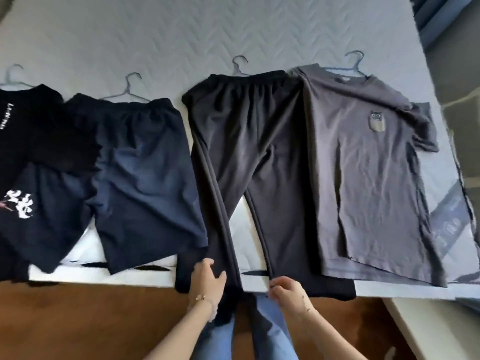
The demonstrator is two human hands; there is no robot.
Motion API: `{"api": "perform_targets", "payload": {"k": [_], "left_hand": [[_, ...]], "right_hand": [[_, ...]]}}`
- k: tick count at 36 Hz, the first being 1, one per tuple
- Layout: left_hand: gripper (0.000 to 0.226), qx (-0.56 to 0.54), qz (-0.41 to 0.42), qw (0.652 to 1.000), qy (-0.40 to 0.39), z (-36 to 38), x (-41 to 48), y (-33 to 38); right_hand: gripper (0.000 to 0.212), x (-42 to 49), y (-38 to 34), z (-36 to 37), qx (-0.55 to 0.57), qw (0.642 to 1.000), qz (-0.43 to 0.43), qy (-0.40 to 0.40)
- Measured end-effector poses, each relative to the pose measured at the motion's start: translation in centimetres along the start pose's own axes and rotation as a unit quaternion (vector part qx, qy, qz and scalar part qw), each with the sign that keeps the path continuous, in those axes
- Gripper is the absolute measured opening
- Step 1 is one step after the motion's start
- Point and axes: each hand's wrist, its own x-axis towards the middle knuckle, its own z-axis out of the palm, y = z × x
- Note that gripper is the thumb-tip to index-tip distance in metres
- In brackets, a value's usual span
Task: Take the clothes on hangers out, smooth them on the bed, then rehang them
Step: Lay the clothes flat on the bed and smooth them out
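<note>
Long dark grey trousers [241, 141] lie flat on the bed [181, 35], waistband far, legs hanging over the near edge. My left hand [207, 281] grips the left trouser leg at the bed's edge. The right trouser leg is pinched in my right hand [288, 289]. A grey T-shirt [368, 165] with a small owl print lies to the right. Navy shorts [140, 172] lie to the left, and a black printed T-shirt [23, 152] at the far left. A thin wire hanger [240, 64] pokes out above each garment.
The bed's near edge runs across the frame just above my hands. Brown wooden floor [91, 320] lies below it. A white surface [436, 328] sits at the lower right. My blue-jeaned legs [270, 331] stand against the bed.
</note>
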Motion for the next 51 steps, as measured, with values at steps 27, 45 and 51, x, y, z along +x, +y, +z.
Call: {"api": "perform_targets", "payload": {"k": [27,45,51], "left_hand": [[0.016,-0.286,-0.055,0.936,0.196,-0.4,4.6,-9.7],[0.025,-0.247,-0.035,0.967,0.046,-5.8,7.3,-14.8],[0.021,-0.207,-0.105,0.973,0.014,-2.6,7.0,-17.0]], "right_hand": [[0.018,9.3,-7.8,13.0,0.212,0.974,-0.005,-0.081],[0.013,4.9,-3.0,10.3,0.236,0.970,-0.038,0.031],[0.016,4.7,-0.9,10.2,0.227,0.973,-0.011,-0.041]]}}
